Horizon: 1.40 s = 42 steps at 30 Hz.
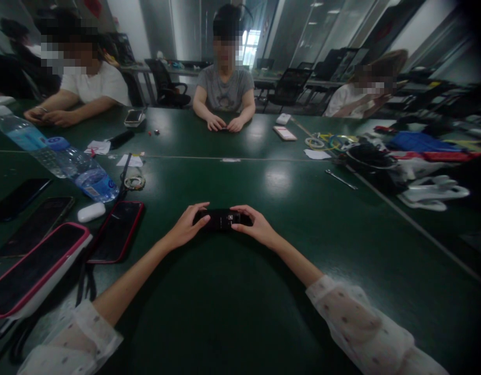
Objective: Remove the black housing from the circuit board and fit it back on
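Note:
A small black device (222, 220) with white markings lies level over the green table (225, 297), in the middle of the view. My left hand (189, 224) grips its left end, thumb along the near side and fingers on the far side. Its right end is held by my right hand (255, 225) in the same way, with the thumb near the white markings. The fingertips behind the device are partly hidden.
Several phones, one a red-edged phone (117, 232), a white case (91, 212) and water bottles (82, 169) are at the left. A wrench (341, 179) and a pile of cables (371, 156) lie right. People sit across the table, one in grey (225, 88).

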Each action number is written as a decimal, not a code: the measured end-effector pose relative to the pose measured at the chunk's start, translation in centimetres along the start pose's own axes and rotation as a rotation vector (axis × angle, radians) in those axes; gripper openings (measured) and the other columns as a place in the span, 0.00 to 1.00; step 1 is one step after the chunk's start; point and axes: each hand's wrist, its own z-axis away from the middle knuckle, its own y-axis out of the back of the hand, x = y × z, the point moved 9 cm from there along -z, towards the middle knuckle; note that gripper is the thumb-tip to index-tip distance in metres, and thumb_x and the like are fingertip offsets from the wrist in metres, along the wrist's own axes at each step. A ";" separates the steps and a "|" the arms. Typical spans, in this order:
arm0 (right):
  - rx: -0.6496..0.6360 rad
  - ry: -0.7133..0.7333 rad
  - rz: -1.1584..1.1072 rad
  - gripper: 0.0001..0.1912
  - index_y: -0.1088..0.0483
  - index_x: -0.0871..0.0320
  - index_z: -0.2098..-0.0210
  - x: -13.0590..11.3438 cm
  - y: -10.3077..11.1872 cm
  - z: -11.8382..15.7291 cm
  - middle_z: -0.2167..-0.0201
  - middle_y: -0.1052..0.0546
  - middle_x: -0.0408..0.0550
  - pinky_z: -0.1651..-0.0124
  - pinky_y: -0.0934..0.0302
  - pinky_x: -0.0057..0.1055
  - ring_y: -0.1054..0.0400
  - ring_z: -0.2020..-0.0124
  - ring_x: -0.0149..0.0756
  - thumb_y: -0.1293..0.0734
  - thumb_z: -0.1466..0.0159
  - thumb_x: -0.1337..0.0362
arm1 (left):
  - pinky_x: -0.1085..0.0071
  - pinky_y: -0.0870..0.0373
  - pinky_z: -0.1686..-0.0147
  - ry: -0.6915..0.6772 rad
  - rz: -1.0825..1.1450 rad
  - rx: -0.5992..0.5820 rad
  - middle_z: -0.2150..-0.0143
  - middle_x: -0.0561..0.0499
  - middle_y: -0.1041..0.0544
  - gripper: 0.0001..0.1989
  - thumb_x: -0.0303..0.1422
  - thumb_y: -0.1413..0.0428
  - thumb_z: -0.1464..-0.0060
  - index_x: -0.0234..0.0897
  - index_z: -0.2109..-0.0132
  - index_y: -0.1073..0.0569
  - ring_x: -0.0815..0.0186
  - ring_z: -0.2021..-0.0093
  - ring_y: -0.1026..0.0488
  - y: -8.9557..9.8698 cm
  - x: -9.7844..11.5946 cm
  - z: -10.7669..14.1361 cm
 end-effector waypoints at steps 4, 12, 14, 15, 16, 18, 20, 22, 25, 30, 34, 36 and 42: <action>-0.021 0.014 -0.005 0.25 0.35 0.51 0.47 -0.2 -0.2 0.0 0.50 0.28 0.48 0.42 0.42 0.47 0.34 0.47 0.42 0.29 0.43 0.57 | 0.53 0.36 0.47 0.023 -0.011 -0.026 0.42 0.43 0.36 0.26 0.50 0.56 0.37 0.47 0.37 0.41 0.55 0.43 0.36 -0.2 -0.1 0.1; -0.048 0.010 0.004 0.25 0.35 0.51 0.47 -0.1 -0.3 0.0 0.50 0.29 0.48 0.43 0.41 0.47 0.34 0.47 0.42 0.29 0.43 0.57 | 0.51 0.37 0.46 0.034 -0.018 -0.058 0.42 0.46 0.35 0.24 0.50 0.57 0.37 0.49 0.38 0.39 0.54 0.43 0.37 -0.2 0.1 0.1; -0.052 0.009 0.010 0.25 0.35 0.51 0.47 -0.2 -0.3 0.0 0.50 0.29 0.49 0.43 0.41 0.48 0.34 0.47 0.42 0.29 0.43 0.56 | 0.52 0.37 0.46 0.034 -0.016 -0.060 0.42 0.46 0.35 0.24 0.50 0.57 0.37 0.49 0.39 0.39 0.54 0.43 0.37 -0.2 0.2 0.1; -0.053 0.010 0.011 0.25 0.35 0.51 0.47 -0.2 -0.3 0.0 0.49 0.29 0.49 0.43 0.41 0.48 0.34 0.47 0.42 0.29 0.43 0.56 | 0.52 0.37 0.46 0.034 -0.015 -0.062 0.43 0.46 0.35 0.24 0.50 0.57 0.37 0.49 0.39 0.39 0.54 0.43 0.37 -0.2 0.2 0.1; -0.054 0.012 0.014 0.25 0.35 0.51 0.47 -0.2 -0.3 0.0 0.49 0.29 0.49 0.42 0.41 0.48 0.34 0.47 0.42 0.29 0.43 0.56 | 0.52 0.37 0.46 0.035 -0.015 -0.064 0.43 0.46 0.35 0.24 0.50 0.57 0.37 0.49 0.39 0.38 0.54 0.43 0.37 -0.2 0.2 0.1; -0.049 0.016 0.021 0.25 0.35 0.51 0.47 -0.2 -0.4 0.0 0.50 0.29 0.49 0.42 0.41 0.48 0.34 0.47 0.42 0.29 0.43 0.56 | 0.52 0.37 0.46 0.040 -0.015 -0.062 0.43 0.46 0.35 0.24 0.50 0.58 0.37 0.49 0.39 0.38 0.54 0.43 0.37 -0.2 0.2 0.2; -0.044 0.016 0.034 0.25 0.35 0.51 0.47 0.0 -0.4 0.0 0.49 0.29 0.48 0.41 0.42 0.48 0.35 0.46 0.42 0.29 0.43 0.55 | 0.52 0.37 0.46 0.043 -0.011 -0.054 0.43 0.46 0.35 0.23 0.50 0.58 0.37 0.48 0.39 0.37 0.54 0.43 0.37 -0.1 0.1 0.2; -0.037 0.015 0.049 0.25 0.35 0.51 0.47 0.2 -0.4 -0.1 0.49 0.29 0.48 0.41 0.42 0.48 0.35 0.46 0.43 0.30 0.43 0.55 | 0.52 0.36 0.46 0.036 0.006 -0.045 0.43 0.45 0.35 0.24 0.50 0.57 0.37 0.47 0.39 0.38 0.55 0.43 0.37 -0.1 0.1 0.2; -0.031 0.015 0.060 0.25 0.35 0.51 0.46 0.4 -0.5 0.0 0.48 0.30 0.48 0.41 0.42 0.47 0.35 0.46 0.42 0.30 0.42 0.54 | 0.52 0.36 0.46 -0.021 0.017 -0.035 0.42 0.43 0.35 0.27 0.49 0.51 0.40 0.46 0.37 0.41 0.54 0.43 0.37 0.0 0.8 0.2; 0.030 0.022 0.125 0.24 0.37 0.49 0.45 0.4 -0.3 0.2 0.46 0.33 0.49 0.40 0.43 0.47 0.38 0.44 0.42 0.33 0.39 0.52 | 0.50 0.39 0.44 -0.128 -0.051 -0.007 0.43 0.45 0.34 0.34 0.44 0.38 0.50 0.47 0.38 0.40 0.53 0.42 0.39 0.2 2.0 0.2; 0.093 0.091 0.222 0.21 0.35 0.48 0.46 -0.2 0.0 0.2 0.44 0.35 0.49 0.36 0.50 0.52 0.46 0.38 0.45 0.35 0.37 0.52 | 0.50 0.39 0.44 -0.109 -0.056 0.035 0.44 0.46 0.34 0.27 0.40 0.39 0.47 0.46 0.42 0.36 0.54 0.42 0.37 0.3 1.3 0.0; 0.098 0.113 0.218 0.22 0.37 0.47 0.44 -0.4 0.0 0.1 0.44 0.35 0.49 0.35 0.51 0.52 0.46 0.39 0.45 0.37 0.36 0.52 | 0.49 0.39 0.44 -0.089 -0.053 0.032 0.44 0.46 0.33 0.26 0.40 0.39 0.47 0.46 0.42 0.35 0.53 0.43 0.36 0.2 0.9 0.0; 0.082 0.139 0.198 0.31 0.42 0.44 0.40 -0.7 -0.2 0.3 0.43 0.35 0.49 0.39 0.45 0.51 0.41 0.42 0.44 0.31 0.41 0.56 | 0.51 0.37 0.45 -0.093 -0.060 0.030 0.44 0.44 0.34 0.27 0.41 0.40 0.47 0.44 0.41 0.36 0.54 0.44 0.35 0.1 0.7 0.0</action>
